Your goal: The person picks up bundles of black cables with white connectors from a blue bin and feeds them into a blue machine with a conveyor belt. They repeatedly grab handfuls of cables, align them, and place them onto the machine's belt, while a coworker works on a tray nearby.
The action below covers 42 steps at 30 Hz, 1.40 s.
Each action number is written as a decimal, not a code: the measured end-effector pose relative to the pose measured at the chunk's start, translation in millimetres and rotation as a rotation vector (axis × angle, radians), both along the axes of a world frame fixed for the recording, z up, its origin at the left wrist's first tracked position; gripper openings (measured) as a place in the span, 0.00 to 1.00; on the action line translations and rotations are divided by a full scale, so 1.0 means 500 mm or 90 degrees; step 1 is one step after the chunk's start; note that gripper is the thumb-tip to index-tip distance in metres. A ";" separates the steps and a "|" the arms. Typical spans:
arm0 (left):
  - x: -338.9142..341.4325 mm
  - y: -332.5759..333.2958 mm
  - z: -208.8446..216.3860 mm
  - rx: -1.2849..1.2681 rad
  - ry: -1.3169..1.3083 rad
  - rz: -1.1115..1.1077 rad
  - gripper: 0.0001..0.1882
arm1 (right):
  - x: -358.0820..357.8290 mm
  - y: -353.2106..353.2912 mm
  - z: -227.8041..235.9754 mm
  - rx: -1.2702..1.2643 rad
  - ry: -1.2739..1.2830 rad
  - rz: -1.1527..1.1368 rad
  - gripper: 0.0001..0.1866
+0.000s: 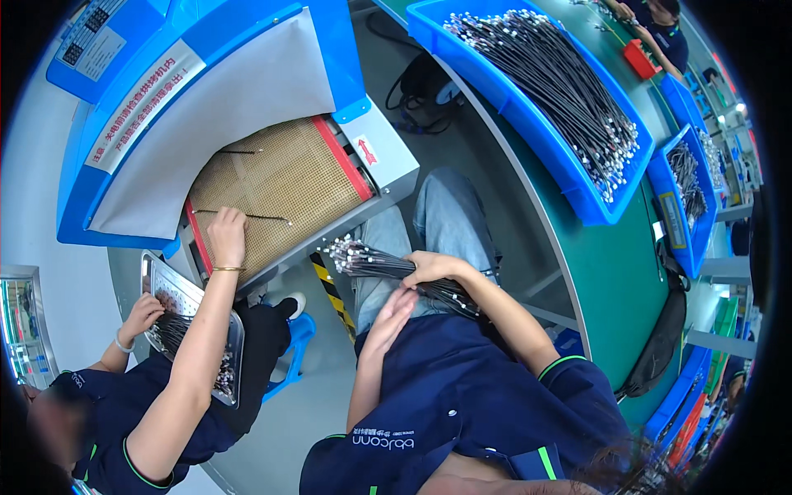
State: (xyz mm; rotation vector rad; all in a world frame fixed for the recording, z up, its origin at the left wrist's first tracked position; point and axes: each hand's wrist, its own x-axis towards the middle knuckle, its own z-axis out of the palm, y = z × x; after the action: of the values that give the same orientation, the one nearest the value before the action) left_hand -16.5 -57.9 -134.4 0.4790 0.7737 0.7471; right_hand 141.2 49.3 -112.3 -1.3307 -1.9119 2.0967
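A thick bundle of black cables (375,261) with white and silvery end connectors lies across my lap, its connector ends toward the left. My right hand (433,268) is wrapped round the middle of the bundle. My left hand (390,320) is just below it, fingers stretched out and held together, the fingertips close to the cables and the right hand; whether they touch is hard to tell. Jeans-covered legs (450,206) show beneath and beyond the bundle.
At left, a blue machine (330,49) has a brown mesh conveyor belt (272,181) carrying a few cables. A co-worker's hand (227,238) reaches onto it; their other hand is at a metal tray (235,355) of cables. On the green table (569,239) stands a blue bin (495,87) full of cables.
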 end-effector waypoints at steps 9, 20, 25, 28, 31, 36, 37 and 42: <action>0.072 0.050 -0.028 -0.053 -0.112 0.164 0.29 | -0.013 -0.027 -0.019 0.151 0.062 -0.114 0.26; 0.090 0.065 -0.046 -0.078 -0.048 0.329 0.19 | -0.027 -0.001 -0.023 0.421 -0.003 -0.118 0.11; 0.096 0.066 -0.044 0.019 0.024 0.339 0.22 | -0.037 -0.003 -0.010 0.223 0.114 -0.319 0.09; 0.102 0.065 -0.047 0.055 0.061 0.335 0.25 | -0.051 -0.001 -0.014 0.188 0.158 -0.386 0.09; 0.101 0.066 -0.055 0.080 0.058 0.338 0.26 | -0.062 0.004 -0.026 0.163 0.196 -0.410 0.09; 0.101 0.063 -0.044 0.108 0.112 0.339 0.24 | -0.052 0.005 -0.015 0.156 0.169 -0.310 0.09; 0.104 0.064 -0.039 0.132 0.127 0.348 0.23 | -0.047 0.007 -0.018 0.158 0.164 -0.283 0.09; 0.100 0.065 -0.037 0.130 0.144 0.344 0.22 | -0.040 0.016 -0.018 0.230 0.170 -0.235 0.10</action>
State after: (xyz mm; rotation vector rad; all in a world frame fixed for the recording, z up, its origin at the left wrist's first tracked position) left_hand 33.5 -25.2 -153.0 0.5508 1.0624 1.2994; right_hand 121.0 57.1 -121.1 -1.1489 -1.6774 1.5739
